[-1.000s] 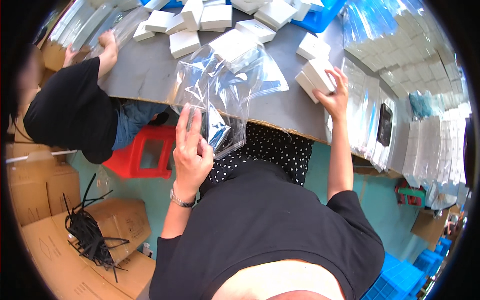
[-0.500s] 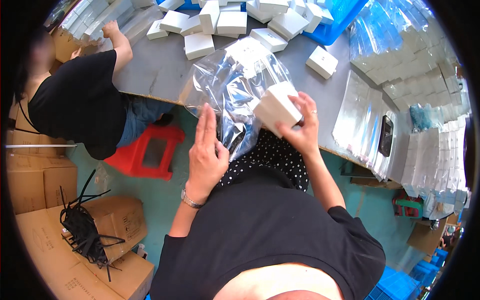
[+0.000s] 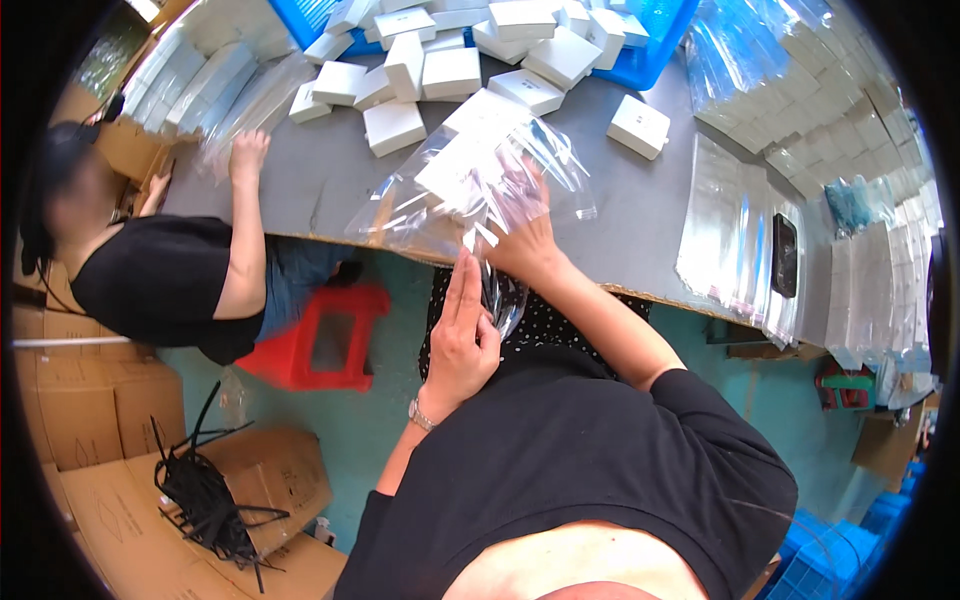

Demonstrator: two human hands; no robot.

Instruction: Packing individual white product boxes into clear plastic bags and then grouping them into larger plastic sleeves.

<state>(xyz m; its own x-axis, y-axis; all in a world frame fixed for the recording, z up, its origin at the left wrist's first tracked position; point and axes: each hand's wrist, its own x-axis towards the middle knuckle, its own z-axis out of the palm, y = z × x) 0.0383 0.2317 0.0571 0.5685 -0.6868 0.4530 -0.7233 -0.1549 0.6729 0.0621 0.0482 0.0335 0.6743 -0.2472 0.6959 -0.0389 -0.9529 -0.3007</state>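
A clear plastic bag lies across the table's front edge, with white boxes showing inside it. My right hand reaches into the bag. Its fingers are veiled by shiny film and glare, so their grip is hidden. At the bag's near edge is my left hand, wearing a metal-band watch. Its first two fingers point up along the film, and the thumb side is closed on the loose edge of the bag.
A heap of white boxes lies beyond the bag, before a blue crate. One box stands apart on the right. Flat clear bags, a phone and stacked wrapped boxes fill the right side. A co-worker sits left.
My right hand has moved left and into the bag with the white box it held. My left hand has shifted right along with the bag's edge. The co-worker's arm has come nearer.
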